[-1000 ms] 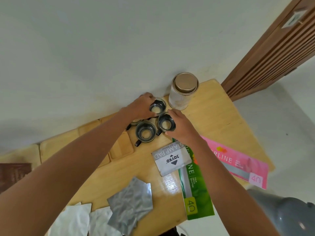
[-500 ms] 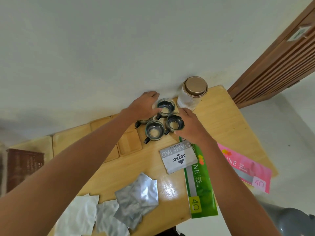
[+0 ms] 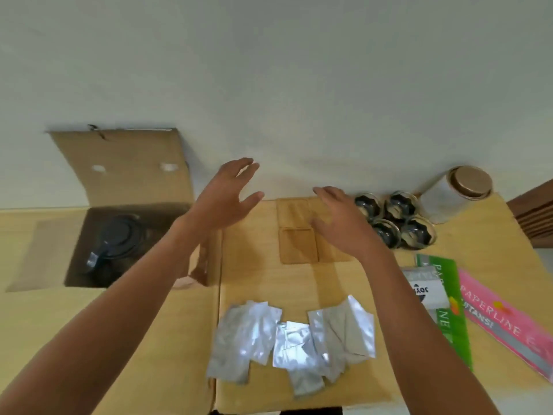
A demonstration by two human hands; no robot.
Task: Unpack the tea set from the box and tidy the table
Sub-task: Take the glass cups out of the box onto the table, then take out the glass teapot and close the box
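An open cardboard box (image 3: 125,163) stands at the left on the wooden table (image 3: 257,283), with a dark teapot (image 3: 115,239) inside it. Several small glass cups (image 3: 393,220) with dark holders sit grouped at the back right, beside a white jar with a brown lid (image 3: 457,193). Wooden coasters (image 3: 297,232) lie at the back middle. My left hand (image 3: 227,196) hovers open in the air just right of the box. My right hand (image 3: 344,223) hovers open over the coasters, left of the cups. Neither hand holds anything.
Several silver foil pouches (image 3: 293,339) lie on the near part of the table. A grey stamp pad box (image 3: 425,289), a green paper pack (image 3: 449,304) and a pink paper pack (image 3: 508,322) lie at the right. A wall runs behind; a wooden slatted door (image 3: 535,214) is at far right.
Both hands let go of the cups and drew back to the left, now open in the air. The view swung left, bringing the box and teapot into sight.
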